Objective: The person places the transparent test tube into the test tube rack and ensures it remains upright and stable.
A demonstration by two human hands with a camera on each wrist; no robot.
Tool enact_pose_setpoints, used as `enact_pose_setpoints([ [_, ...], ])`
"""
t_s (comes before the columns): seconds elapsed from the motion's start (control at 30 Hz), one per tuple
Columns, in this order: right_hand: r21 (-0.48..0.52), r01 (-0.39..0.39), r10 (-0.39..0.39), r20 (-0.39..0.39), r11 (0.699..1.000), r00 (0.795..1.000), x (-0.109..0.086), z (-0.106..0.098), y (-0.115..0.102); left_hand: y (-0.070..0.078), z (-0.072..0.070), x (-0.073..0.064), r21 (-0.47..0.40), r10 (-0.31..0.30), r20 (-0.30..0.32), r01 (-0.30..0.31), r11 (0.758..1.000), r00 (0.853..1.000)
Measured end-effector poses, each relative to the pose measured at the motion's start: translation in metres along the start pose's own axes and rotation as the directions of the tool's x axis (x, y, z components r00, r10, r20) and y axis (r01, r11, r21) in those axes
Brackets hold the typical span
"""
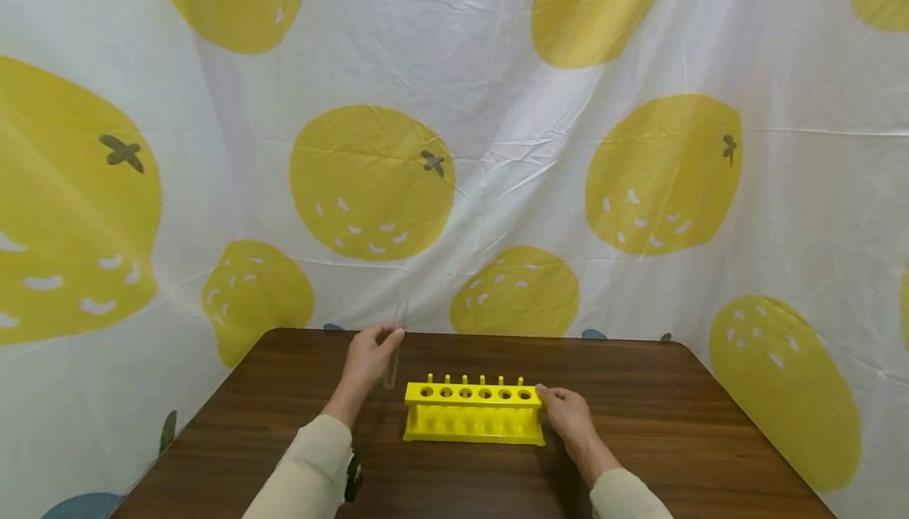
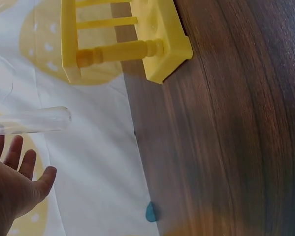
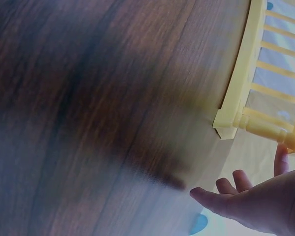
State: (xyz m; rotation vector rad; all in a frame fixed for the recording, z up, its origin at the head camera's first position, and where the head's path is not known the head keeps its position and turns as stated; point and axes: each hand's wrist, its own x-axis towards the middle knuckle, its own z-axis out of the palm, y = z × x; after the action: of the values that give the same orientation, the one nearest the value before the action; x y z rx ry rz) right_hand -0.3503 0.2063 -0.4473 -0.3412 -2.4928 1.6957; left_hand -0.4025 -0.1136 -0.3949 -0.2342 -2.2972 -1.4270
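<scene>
My left hand [image 1: 371,355] pinches a clear glass test tube [image 1: 390,373] between thumb and fingers, left of a yellow test tube rack [image 1: 474,404]. The tube is tilted slightly, its rounded bottom pointing down; in the left wrist view that closed end [image 2: 53,119] sticks out past the fingers, apart from the rack. My right hand [image 1: 572,418] holds the rack's top plate at its right end. In the right wrist view its fingertips are at the upper corner post [image 3: 265,129], with the other fingers spread below. The rack stands upright with a row of round holes and pegs behind.
The rack stands on a dark brown wooden table [image 1: 675,416]. A white cloth [image 1: 497,188] printed with yellow fruit hangs behind the table and along its sides.
</scene>
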Motion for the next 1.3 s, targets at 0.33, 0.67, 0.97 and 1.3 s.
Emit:
enact_pose_setpoints([
  [0.33,-0.002,-0.002,0.002,-0.004,1.000,1.000,-0.001,0.001,-0.001,0.010,0.007,-0.003,-0.066,0.053,-0.029,-0.055,0.996,0.998],
  [0.67,-0.013,-0.002,0.002,-0.006,1.000,1.000,-0.001,0.001,-0.001,0.018,0.020,-0.009,-0.182,0.080,-0.020,-0.082,0.980,0.997],
  [0.97,0.000,0.008,-0.008,0.002,1.000,1.000,-0.003,0.001,-0.002,0.025,0.027,-0.020,-0.258,0.099,0.021,-0.091,0.962,0.995],
  [1.3,-0.008,0.003,-0.003,0.006,1.000,1.000,-0.004,0.000,-0.002,0.040,0.027,-0.033,-0.297,0.083,0.060,-0.062,0.953,0.995],
])
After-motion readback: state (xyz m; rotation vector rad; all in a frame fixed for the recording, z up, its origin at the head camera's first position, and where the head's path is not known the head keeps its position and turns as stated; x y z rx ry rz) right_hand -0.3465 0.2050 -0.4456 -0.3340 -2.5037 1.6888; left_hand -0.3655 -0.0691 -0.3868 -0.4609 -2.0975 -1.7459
